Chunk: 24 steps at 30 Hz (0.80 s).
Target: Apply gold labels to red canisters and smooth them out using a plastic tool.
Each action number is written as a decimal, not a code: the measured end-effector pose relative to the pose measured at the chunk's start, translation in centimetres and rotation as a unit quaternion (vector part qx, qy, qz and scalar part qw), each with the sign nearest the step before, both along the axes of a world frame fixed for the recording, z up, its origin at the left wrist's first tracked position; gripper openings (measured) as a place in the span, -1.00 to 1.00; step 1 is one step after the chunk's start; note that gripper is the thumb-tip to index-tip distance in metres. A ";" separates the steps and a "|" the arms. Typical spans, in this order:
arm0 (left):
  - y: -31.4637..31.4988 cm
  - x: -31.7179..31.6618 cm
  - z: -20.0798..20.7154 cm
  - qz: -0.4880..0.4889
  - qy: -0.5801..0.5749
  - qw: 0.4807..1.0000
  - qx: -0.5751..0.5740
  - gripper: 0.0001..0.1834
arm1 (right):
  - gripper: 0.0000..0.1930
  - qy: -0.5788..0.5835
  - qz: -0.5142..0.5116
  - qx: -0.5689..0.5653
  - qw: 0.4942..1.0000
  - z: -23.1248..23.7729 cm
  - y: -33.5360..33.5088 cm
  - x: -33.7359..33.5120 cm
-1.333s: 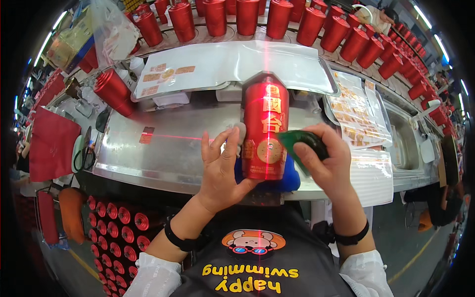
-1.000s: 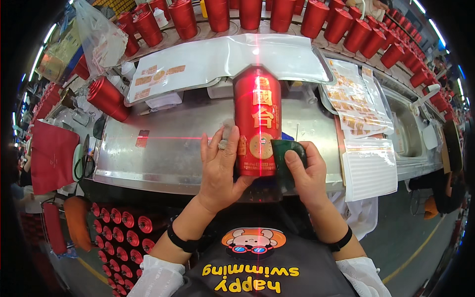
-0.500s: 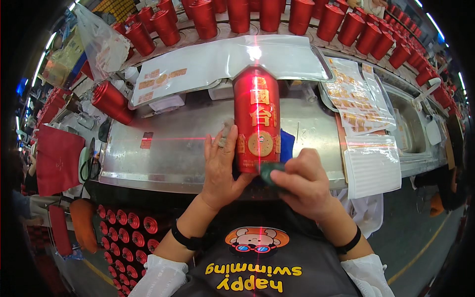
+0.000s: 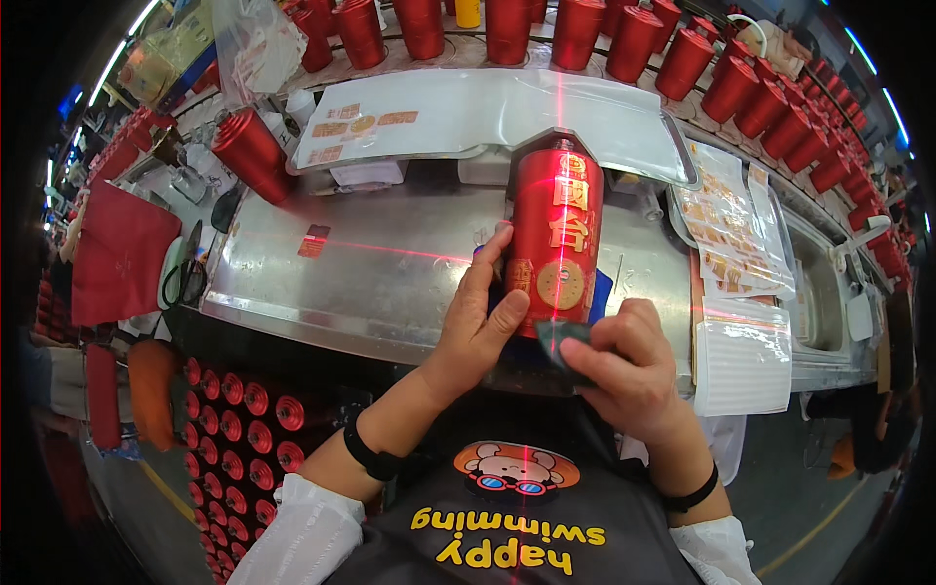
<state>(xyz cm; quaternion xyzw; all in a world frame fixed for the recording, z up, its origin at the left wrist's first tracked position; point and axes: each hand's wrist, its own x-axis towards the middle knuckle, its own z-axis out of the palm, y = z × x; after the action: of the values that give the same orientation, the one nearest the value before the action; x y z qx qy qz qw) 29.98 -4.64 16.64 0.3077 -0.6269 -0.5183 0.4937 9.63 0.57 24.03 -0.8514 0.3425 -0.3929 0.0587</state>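
A red metallic bottle (image 4: 546, 214) with raised gold characters and a round gold emblem lies in front of me on a dark holder, its neck end pointing away. A red light line runs along it. My left hand (image 4: 480, 317) rests at its left side, fingers stretched out and the thumb against the lower part. In my right hand (image 4: 629, 366) a dark green scraper-like piece (image 4: 558, 343) is pinched, its edge at the bottle's near end. Blue material (image 4: 601, 292) shows beside the bottle's right side.
A steel worktop (image 4: 390, 263) lies under the work. Behind it is a white sheet (image 4: 439, 112) with gold decals; more decal sheets (image 4: 721, 224) lie at right near a sink (image 4: 814, 283). Another red bottle (image 4: 252, 156) leans at left. Red bottles (image 4: 580, 34) line a conveyor behind.
The view has shifted, so the bottle sits further right. It looks slightly turned to the right. My left thumb has come onto its surface; the right hand still holds the green piece at the near end.
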 end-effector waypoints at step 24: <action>0.2 1.7 1.6 0.114 -0.329 0.892 -0.288 0.05 | -0.57 0.037 0.069 0.059 0.995 2.0 -0.3 0.8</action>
<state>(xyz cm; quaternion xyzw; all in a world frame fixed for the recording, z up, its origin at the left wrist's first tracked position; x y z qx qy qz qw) 31.65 -4.46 18.26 0.3740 -0.8359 -0.1246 0.3819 10.42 0.29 26.06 -0.8820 0.3075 -0.3353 0.1229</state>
